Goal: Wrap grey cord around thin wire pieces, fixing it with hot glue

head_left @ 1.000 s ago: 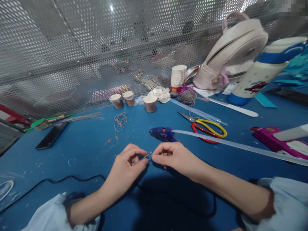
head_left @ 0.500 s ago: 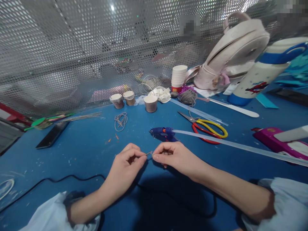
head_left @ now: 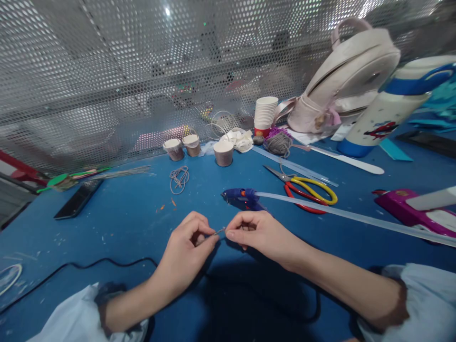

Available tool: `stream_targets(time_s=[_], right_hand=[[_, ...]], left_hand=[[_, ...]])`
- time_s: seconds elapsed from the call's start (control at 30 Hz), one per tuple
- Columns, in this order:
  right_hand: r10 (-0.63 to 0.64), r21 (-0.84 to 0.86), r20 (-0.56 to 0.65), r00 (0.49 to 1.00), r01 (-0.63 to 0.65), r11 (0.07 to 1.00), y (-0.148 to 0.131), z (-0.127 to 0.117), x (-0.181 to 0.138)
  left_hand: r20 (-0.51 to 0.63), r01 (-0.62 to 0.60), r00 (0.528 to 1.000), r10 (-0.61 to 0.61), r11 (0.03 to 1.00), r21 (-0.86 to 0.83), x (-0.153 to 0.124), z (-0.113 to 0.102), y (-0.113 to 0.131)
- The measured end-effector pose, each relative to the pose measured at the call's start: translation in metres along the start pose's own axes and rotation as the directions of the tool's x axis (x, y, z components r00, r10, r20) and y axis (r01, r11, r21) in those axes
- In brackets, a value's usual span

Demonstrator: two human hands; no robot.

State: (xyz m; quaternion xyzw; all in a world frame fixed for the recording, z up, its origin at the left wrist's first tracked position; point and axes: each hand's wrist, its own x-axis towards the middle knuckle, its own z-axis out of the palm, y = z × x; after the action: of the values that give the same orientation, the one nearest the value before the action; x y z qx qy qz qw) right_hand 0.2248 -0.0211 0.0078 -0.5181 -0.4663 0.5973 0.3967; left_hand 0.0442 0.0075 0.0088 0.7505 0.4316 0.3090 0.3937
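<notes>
Between my two hands runs a short, thin grey cord, most of it hidden by the fingers. My left hand pinches one end between thumb and forefinger. On the other side, the fingertips of my right hand are closed on it too. Just beyond the right hand lies a blue glue gun with a long clear glue stick sticking out of its back. A loose bundle of grey cord rests farther off to the left.
Red-and-yellow-handled scissors lie right of the glue gun. Three small cups, one a wrapped cup, stand before the perforated metal screen. A phone lies left, a bottle stands right, and a black cable crosses the table.
The bit of cord between my fingertips was bent and now looks straighter. My left thumb and forefinger have shifted slightly; the right hand stays almost still.
</notes>
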Motion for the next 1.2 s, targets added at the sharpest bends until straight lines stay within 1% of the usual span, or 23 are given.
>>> stream_targets(time_s=[0.17, 0.27, 0.53, 0.9, 1.03, 1.2], right_hand=[[-0.013, -0.017, -0.002, 1.000, 0.013, 1.000, -0.0004, -0.0002, -0.0002], [-0.016, -0.017, -0.002, 1.000, 0.016, 1.000, -0.0013, -0.0005, -0.0008], [-0.022, 0.007, -0.006, 1.000, 0.022, 1.000, -0.0010, 0.0003, 0.0008], [-0.015, 0.008, -0.001, 1.000, 0.015, 1.000, 0.0038, 0.0016, 0.0006], [-0.016, 0.007, 0.004, 1.000, 0.015, 1.000, 0.0036, 0.0020, 0.0003], [-0.007, -0.007, 0.010, 1.000, 0.007, 1.000, 0.0024, 0.0031, 0.0001]], left_hand=[[0.042, 0.007, 0.999, -0.008, 0.999, 0.034, 0.0027, -0.0008, 0.0048], [0.065, -0.011, 0.998, 0.008, 0.998, 0.056, 0.0025, -0.0028, 0.0080], [0.014, -0.043, 0.999, 0.042, 0.998, 0.054, 0.0000, -0.0027, 0.0039], [0.009, -0.037, 0.999, 0.038, 0.999, -0.027, -0.0028, 0.0023, 0.0018], [0.008, -0.067, 0.998, 0.067, 0.998, 0.009, -0.0027, 0.0026, 0.0003], [0.004, -0.142, 0.990, 0.143, 0.985, 0.093, -0.0041, 0.0023, -0.0001]])
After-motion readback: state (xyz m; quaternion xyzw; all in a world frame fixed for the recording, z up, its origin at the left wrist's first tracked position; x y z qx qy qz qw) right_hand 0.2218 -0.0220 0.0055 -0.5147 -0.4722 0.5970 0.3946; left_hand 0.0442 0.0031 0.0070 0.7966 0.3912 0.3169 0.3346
